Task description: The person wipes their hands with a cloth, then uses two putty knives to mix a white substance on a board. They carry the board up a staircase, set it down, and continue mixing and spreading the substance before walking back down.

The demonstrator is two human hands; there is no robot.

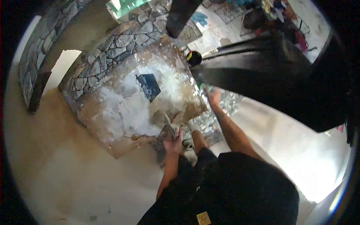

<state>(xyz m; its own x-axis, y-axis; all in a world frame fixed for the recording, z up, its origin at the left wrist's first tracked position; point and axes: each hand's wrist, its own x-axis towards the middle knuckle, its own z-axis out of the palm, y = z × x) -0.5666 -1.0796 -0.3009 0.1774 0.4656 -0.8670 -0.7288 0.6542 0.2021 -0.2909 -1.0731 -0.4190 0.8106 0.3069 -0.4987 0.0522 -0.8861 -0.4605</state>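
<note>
My left hand (173, 145) is closed around a thin, flat grey piece (168, 126), seen nearly edge-on, at the lower edge of a brown panel smeared with white paste (123, 108). My right hand (213, 98) is at the panel's right edge, fingers curled beside a small green bit (200, 86); I cannot tell what it grips. A dark, angular flat patch (149, 87) shows in the middle of the white paste. Irregular grey stones (120, 43) cover the surface along the panel's upper left side.
Long dark beams (258, 67) cross the right side, close to my right arm. A round black container (194, 58) is near the panel's upper right corner. A stone-covered wall (41, 45) rises at the left. A blue cloth-like thing (199, 18) and assorted items lie at the top right.
</note>
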